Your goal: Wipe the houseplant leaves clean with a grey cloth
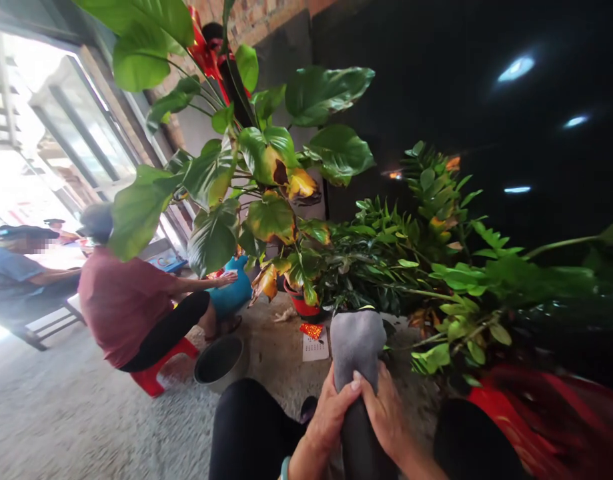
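Note:
Both my hands hold a long, soft-looking grey fabric piece [359,340] above my lap; I cannot make out its exact kind. A dark, partly yellow edge shows at its far end, and its near part is darker. My left hand [331,410] is closed around its left side, with the thumb on top. From the other side my right hand [386,410] grips it, its thumb close to the left one. The fingers beneath are hidden.
Large leafy plants [276,153] stand ahead, one in a red pot [303,303]. A grey tub [221,363] and a printed paper [315,347] are on the floor. Left, a person in a maroon shirt [123,293] sits on a red stool [156,370]. Red material [551,413] lies right.

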The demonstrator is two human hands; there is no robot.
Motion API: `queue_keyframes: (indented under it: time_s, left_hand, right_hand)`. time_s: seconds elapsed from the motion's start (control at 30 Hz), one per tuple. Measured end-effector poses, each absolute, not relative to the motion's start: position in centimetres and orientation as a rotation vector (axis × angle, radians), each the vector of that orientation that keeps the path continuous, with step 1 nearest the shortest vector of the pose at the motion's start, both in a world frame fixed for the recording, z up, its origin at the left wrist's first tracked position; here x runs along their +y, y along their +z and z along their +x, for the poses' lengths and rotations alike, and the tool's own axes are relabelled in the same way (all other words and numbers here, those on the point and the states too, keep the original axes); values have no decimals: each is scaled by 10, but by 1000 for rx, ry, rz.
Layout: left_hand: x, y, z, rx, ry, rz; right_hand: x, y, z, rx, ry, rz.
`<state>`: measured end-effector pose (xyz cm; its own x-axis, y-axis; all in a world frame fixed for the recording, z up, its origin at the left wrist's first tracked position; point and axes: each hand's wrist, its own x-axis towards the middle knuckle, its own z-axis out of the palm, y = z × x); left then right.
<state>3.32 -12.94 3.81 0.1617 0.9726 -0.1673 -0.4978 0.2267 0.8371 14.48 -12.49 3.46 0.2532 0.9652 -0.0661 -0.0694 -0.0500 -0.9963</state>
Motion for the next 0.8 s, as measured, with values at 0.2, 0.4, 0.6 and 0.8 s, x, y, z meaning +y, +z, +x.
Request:
queue_keyframes:
  time_s: [0.2, 0.4, 0.6, 0.8]
  left_hand:
    - [-131, 37, 30, 843, 1154, 650]
    - [-133, 39, 11, 958, 1069, 718]
    - [-141, 46, 7, 953, 1065, 772]
    - [-135, 80, 3, 972, 1067, 866]
  right_hand:
    - [-100, 48, 175, -911, 1208, -1177]
    - [-36, 65, 206, -550, 1058, -1159]
    - [-14, 62, 222, -435, 1291, -1017]
    - [-10, 51, 226, -458, 1476, -787]
